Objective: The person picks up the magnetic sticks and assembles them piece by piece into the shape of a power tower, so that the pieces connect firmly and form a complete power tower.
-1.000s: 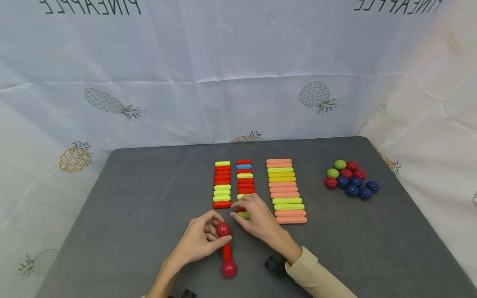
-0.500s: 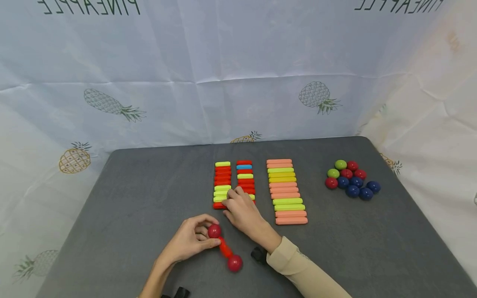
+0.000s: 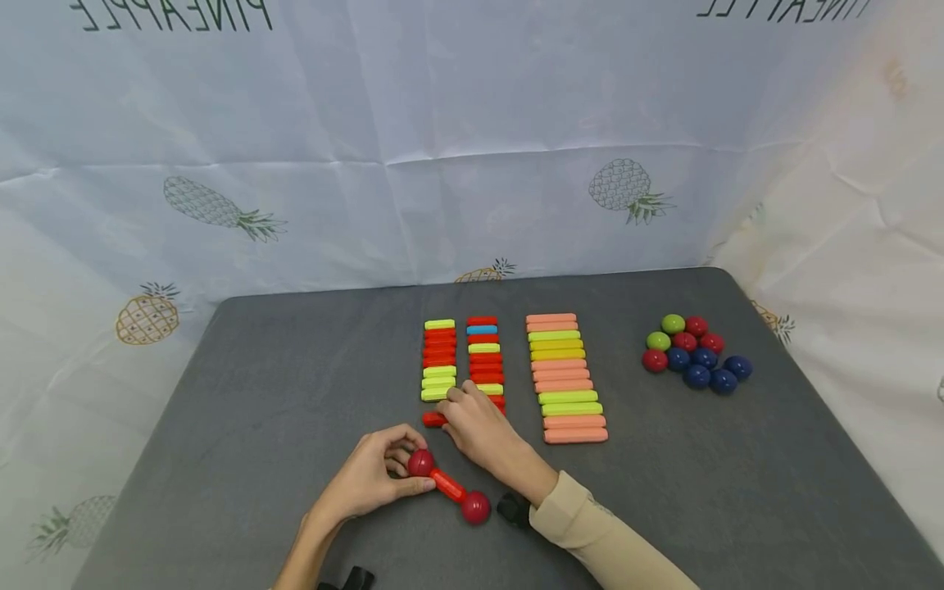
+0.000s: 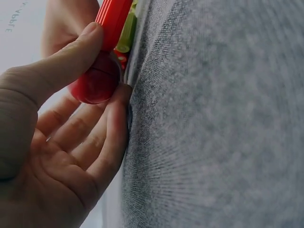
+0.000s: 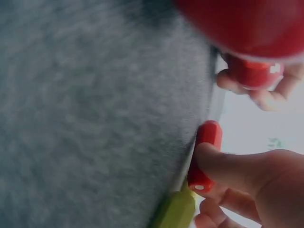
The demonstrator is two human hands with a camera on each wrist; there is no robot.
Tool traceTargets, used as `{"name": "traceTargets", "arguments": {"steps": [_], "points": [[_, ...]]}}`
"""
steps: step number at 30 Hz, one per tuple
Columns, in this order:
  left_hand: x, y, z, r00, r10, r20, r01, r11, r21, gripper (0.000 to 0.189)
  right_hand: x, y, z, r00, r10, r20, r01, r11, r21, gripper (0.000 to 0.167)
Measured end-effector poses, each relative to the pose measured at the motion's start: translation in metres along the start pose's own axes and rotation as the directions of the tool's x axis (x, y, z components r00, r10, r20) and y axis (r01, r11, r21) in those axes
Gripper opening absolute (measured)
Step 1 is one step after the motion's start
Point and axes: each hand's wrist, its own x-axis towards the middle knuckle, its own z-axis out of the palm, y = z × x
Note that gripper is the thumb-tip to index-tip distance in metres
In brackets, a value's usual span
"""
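My left hand pinches one red ball between thumb and fingers. A red rod joins that ball to a second red ball, which points toward my right wrist. In the right wrist view, my right hand pinches a short red stick by its side, thumb on top. From the head view, this stick lies just in front of the left column of short sticks, its right part covered by my right hand.
Beside it stands a second column of short sticks, partly behind my right hand. A column of longer orange, green and yellow sticks lies to the right. Green, red and blue balls cluster at the right of the grey table.
My right hand has gone left to the left column and drawn its nearest red stick toward me. The joined balls have swung, their free end moving right and away from me.
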Motion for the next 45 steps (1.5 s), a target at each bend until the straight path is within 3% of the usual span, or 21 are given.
{"name": "traceTargets", "arguments": {"steps": [17, 23, 32, 40, 45], "points": [[0.0, 0.001, 0.0, 1.0, -0.025, -0.006, 0.025, 1.0, -0.001, 0.04, -0.031, 0.004, -0.029, 0.985, -0.097, 0.139, 0.08, 0.989, 0.125, 0.02], [0.0, 0.002, 0.002, 1.0, -0.023, -0.009, 0.024, 0.999, 0.046, 0.039, -0.031, 0.002, -0.027, 0.983, -0.118, 0.144, 0.102, 0.988, 0.117, 0.019], [0.0, 0.005, 0.004, 1.0, -0.025, 0.01, 0.022, 0.984, 0.174, 0.043, -0.035, 0.002, -0.024, 0.983, -0.117, 0.144, 0.089, 0.978, 0.189, 0.02], [0.001, 0.008, 0.008, 1.0, 0.013, 0.011, -0.016, 0.974, 0.226, 0.042, -0.038, 0.005, -0.022, 0.984, -0.149, 0.098, 0.123, 0.966, 0.226, 0.021], [0.004, 0.011, 0.008, 0.999, 0.005, 0.051, -0.017, 0.971, 0.239, 0.049, -0.038, 0.007, -0.023, 0.981, -0.182, 0.069, 0.16, 0.957, 0.242, 0.023]]}}
